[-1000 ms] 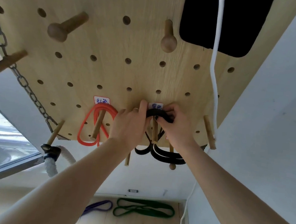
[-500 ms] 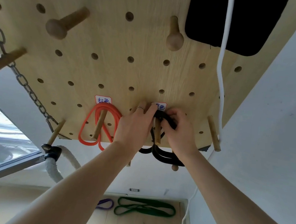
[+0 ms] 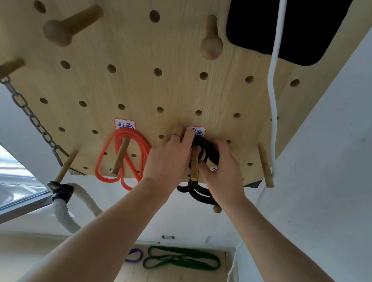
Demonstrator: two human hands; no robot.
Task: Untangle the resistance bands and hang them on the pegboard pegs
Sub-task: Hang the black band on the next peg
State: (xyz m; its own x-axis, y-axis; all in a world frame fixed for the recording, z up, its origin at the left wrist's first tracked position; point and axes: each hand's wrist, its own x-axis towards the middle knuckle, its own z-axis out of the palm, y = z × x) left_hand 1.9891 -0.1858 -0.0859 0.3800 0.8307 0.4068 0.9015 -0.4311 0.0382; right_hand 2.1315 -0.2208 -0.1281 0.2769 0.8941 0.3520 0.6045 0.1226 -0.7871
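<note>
Near the pegboard's lower edge, my left hand lays straight fingers on the black resistance band looped over a wooden peg while my right hand curls around its coils. If I let go unevenly, I judge a coil could slide off the peg's free end. My hands hide how the coils sit, and the label above is partly covered.

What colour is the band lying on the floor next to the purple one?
Green band, seen clearly in the head view.
</note>
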